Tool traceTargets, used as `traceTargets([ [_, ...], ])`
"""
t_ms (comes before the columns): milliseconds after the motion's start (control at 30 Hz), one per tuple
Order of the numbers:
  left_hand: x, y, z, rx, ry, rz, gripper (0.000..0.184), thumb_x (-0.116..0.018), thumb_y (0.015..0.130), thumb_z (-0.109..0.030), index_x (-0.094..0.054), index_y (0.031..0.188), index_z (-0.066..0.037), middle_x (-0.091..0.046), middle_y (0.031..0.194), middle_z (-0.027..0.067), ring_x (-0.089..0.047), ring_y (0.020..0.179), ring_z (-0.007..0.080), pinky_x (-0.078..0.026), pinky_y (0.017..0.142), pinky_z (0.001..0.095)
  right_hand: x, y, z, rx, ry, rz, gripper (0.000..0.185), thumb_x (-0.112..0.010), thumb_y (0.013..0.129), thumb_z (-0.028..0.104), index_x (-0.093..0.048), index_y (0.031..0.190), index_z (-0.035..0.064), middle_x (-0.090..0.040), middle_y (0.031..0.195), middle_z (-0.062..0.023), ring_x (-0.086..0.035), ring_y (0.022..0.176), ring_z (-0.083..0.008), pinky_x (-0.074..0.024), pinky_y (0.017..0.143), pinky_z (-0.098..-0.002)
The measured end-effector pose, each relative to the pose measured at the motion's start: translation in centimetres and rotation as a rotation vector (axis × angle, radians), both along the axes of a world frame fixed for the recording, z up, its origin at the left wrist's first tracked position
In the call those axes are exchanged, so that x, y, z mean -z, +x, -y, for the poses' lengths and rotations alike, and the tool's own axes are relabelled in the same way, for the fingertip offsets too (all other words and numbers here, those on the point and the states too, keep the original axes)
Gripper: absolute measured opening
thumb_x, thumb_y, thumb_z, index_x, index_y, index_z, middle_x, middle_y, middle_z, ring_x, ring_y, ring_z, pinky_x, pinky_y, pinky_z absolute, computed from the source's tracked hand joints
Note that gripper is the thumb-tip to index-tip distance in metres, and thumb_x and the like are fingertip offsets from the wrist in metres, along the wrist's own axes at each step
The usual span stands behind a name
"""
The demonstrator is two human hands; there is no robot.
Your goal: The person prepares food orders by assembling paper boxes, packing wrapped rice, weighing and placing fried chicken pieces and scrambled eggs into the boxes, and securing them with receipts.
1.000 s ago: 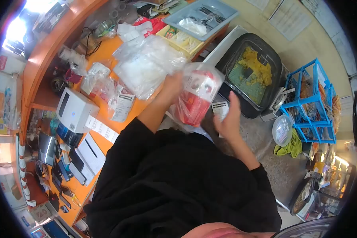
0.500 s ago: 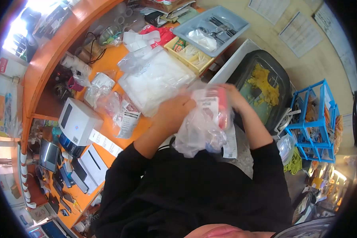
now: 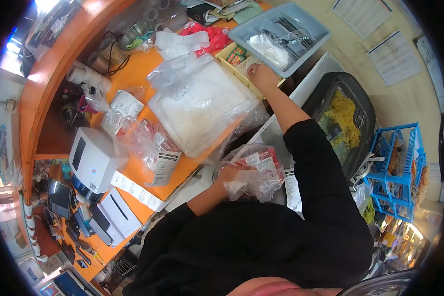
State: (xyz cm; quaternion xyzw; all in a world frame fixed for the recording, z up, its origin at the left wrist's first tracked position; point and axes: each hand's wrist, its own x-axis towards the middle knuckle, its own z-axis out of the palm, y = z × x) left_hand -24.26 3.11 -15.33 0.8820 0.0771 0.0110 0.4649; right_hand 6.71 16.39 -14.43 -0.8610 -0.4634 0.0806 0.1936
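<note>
My left hand (image 3: 233,178) is closed around the gathered part of a clear plastic bag (image 3: 262,185), held close to my body. Inside the bag sits a red-and-white package (image 3: 265,161) with a printed label. My right hand (image 3: 263,77) reaches over a pale yellow basket (image 3: 238,69), its fingers curled down at the thin whitish items inside. What those fingertips pinch, if anything, is too small to make out. Beside that hand is a blue-grey tray (image 3: 314,35) with black plastic cutlery (image 3: 289,30) and a white plastic packet (image 3: 270,51).
A stack of clear plastic bags (image 3: 202,108) lies on the orange counter (image 3: 138,116). Bagged orders with receipts (image 3: 164,165) sit near a white label printer (image 3: 94,157). To the right stand a dark tub (image 3: 362,96) with yellow food and a blue rack (image 3: 394,170).
My right hand has left the bagged package and moved up to the yellow basket. My left hand has lowered slightly, still gripping the bag. The camera view has shifted a little.
</note>
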Motion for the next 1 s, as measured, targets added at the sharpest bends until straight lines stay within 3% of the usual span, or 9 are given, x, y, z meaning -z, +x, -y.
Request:
traceTargets([
  [67,-0.4,0.4,0.1,0.074,0.231,-0.031,0.03,-0.064,0.073,-0.034,-0.066,0.099,-0.019,-0.067,0.096,0.0035,-0.064,0.088,0.0238,-0.052,0.075,0.034,-0.7,-0.4,0.6,0.041,0.073,-0.04,0.019,-0.062,0.081,0.028,-0.072,0.092,0.0162,-0.068,0.09,-0.0151,-0.066,0.081,-0.0325,-0.0518,0.073,-0.0435],
  [233,3.1,0.6,1.7,-0.097,-0.243,-0.049,0.023,-0.063,0.077,-0.032,-0.066,0.094,-0.016,-0.066,0.098,0.004,-0.064,0.088,0.0253,-0.052,0.073,0.0364,-3.0,-0.5,4.2,0.102,0.499,-0.058,0.018,-0.06,0.084,0.026,-0.071,0.089,0.0124,-0.068,0.088,-0.0146,-0.065,0.079,-0.0342,-0.0511,0.071,-0.0422],
  [267,-1.6,0.7,0.1,-0.012,0.111,0.026,0.024,-0.062,0.079,-0.033,-0.066,0.096,-0.016,-0.066,0.098,0.0038,-0.064,0.087,0.0256,-0.052,0.073,0.0367,-3.9,-0.9,5.6,0.084,0.655,-0.027,0.016,-0.06,0.085,0.023,-0.069,0.089,0.0105,-0.067,0.088,-0.0153,-0.065,0.079,-0.0329,-0.0507,0.071,-0.0397],
  [300,-0.4,1.2,1.0,-0.213,0.09,0.345,0.025,-0.062,0.081,-0.033,-0.067,0.099,-0.017,-0.066,0.098,0.0045,-0.064,0.089,0.0255,-0.052,0.074,0.0374,-3.2,-0.4,6.9,0.102,0.661,-0.324,0.017,-0.057,0.089,0.021,-0.064,0.098,0.0086,-0.068,0.09,-0.0141,-0.067,0.08,-0.0273,-0.0515,0.072,-0.0372],
  [367,-1.6,1.0,1.1,-0.206,-0.105,0.14,0.029,-0.064,0.082,-0.033,-0.065,0.105,-0.015,-0.065,0.101,0.0091,-0.062,0.095,0.025,-0.05,0.081,0.0373,-6.7,-3.2,12.2,0.018,0.682,-0.987,0.016,-0.049,0.096,0.018,-0.056,0.104,0.0052,-0.066,0.091,-0.0049,-0.065,0.082,-0.0162,-0.0519,0.069,-0.0286],
  [467,-3.2,0.7,1.3,-0.285,-0.16,0.174,0.034,-0.065,0.084,-0.032,-0.064,0.109,-0.01,-0.065,0.101,0.014,-0.062,0.099,0.0238,-0.048,0.087,0.0364,-10.0,-7.3,21.1,0.034,0.33,-1.27,0.014,-0.051,0.093,0.012,-0.058,0.103,0.0061,-0.065,0.088,-0.0046,-0.062,0.082,-0.0135,-0.0501,0.071,-0.0257],
  [667,-3.2,0.3,0.4,-0.388,-0.902,-0.255,0.033,-0.072,0.08,-0.028,-0.064,0.095,0.0,-0.065,0.092,0.0072,-0.06,0.088,0.0164,-0.049,0.079,0.033,-8.2,-14.5,30.1,-0.36,0.058,-0.565,0.018,-0.06,0.075,-0.001,-0.069,0.088,0.0073,-0.065,0.09,-0.0093,-0.063,0.078,-0.0266,-0.0502,0.068,-0.0354],
  [800,-4.5,0.3,2.1,-0.353,-0.586,-0.175,0.043,-0.072,0.081,-0.027,-0.06,0.115,-0.004,-0.062,0.109,0.0085,-0.057,0.1,0.019,-0.046,0.086,0.0332,-6.7,-17.2,29.7,-0.252,0.33,-0.315,0.023,-0.061,0.074,-0.007,-0.069,0.092,0.005,-0.062,0.087,-0.013,-0.061,0.079,-0.024,-0.0467,0.071,-0.0317],
  [1000,-2.2,-0.9,2.9,-0.402,-0.488,-0.123,0.046,-0.074,0.078,-0.026,-0.057,0.115,-0.003,-0.061,0.111,0.0083,-0.056,0.099,0.0184,-0.045,0.086,0.0335,-5.1,-17.4,30.4,0.038,0.3,-0.897,0.014,-0.064,0.082,0.002,-0.066,0.095,0.0034,-0.066,0.088,-0.0067,-0.064,0.079,-0.0173,-0.0509,0.071,-0.0297],
])
